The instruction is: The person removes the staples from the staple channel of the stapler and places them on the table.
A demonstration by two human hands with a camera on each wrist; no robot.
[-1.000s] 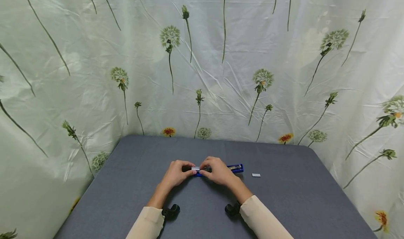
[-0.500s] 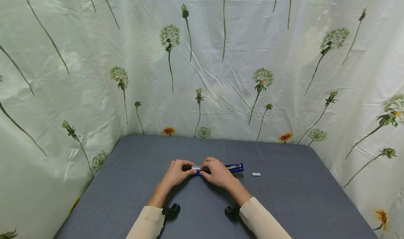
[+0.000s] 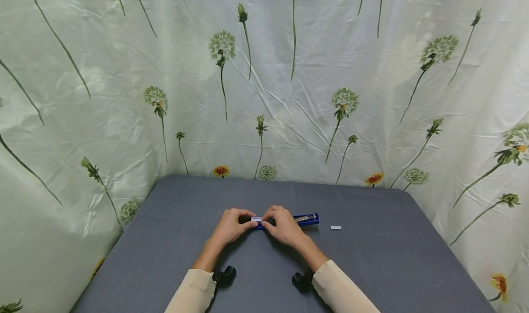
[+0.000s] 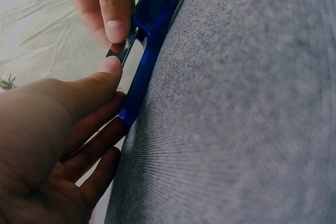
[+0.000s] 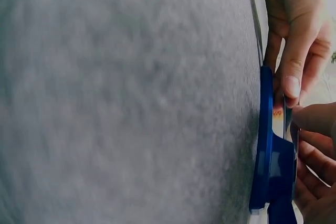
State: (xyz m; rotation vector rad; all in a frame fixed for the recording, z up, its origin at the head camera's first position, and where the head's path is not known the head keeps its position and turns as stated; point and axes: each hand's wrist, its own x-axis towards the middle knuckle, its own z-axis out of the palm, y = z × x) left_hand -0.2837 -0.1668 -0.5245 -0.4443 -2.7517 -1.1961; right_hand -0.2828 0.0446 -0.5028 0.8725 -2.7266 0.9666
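A blue stapler (image 3: pixel 306 219) lies on the table with its top swung back to the right. Its base (image 4: pixel 144 74) stretches left beneath both hands. A silvery staple strip (image 3: pixel 256 219) shows between the two sets of fingertips, along the stapler's thin metal magazine. My left hand (image 3: pixel 228 227) pinches the left end of the strip with thumb and index finger, its other fingers near the base's tip. My right hand (image 3: pixel 285 225) pinches close beside it, thumb on the near side and fingers behind. I cannot tell how deep the strip sits in the magazine.
A second staple strip (image 3: pixel 335 227) lies right of the stapler on the grey table (image 3: pixel 372 258). Behind the table hangs a pale curtain (image 3: pixel 306 110) printed with dandelions. Each wrist wears a black camera mount (image 3: pixel 225 276).
Both hands stay at the magazine, with only slight finger movement. The stapler and the loose strip have kept their places; the head view has tilted very slightly.
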